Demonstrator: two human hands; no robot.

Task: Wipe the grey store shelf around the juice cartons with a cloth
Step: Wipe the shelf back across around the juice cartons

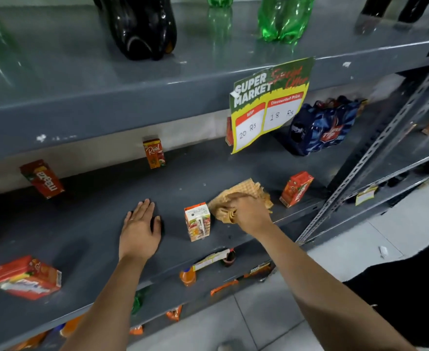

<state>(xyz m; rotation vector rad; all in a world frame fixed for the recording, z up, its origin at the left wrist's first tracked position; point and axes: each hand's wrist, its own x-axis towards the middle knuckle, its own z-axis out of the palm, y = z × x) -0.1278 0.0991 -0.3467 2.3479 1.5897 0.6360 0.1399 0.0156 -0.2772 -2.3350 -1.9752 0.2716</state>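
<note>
The grey shelf (91, 224) runs across the middle of the head view. My right hand (250, 211) grips a tan checked cloth (248, 191) and presses it on the shelf between two cartons. Just left of it stands a small white-and-orange juice carton (198, 221); to its right a red carton (295, 188) stands tilted. My left hand (140, 226) lies flat on the shelf, fingers apart, holding nothing. More red cartons stand at the back (154, 153), at the left (42, 178), and one lies on its side near the front left (27, 277).
A paper price sign (269, 102) hangs from the shelf above, over the back right. A blue shrink-wrapped bottle pack (322, 127) sits at the far right. A perforated metal upright (375, 158) bounds the right side. Dark and green bottles (281, 19) stand on the upper shelf.
</note>
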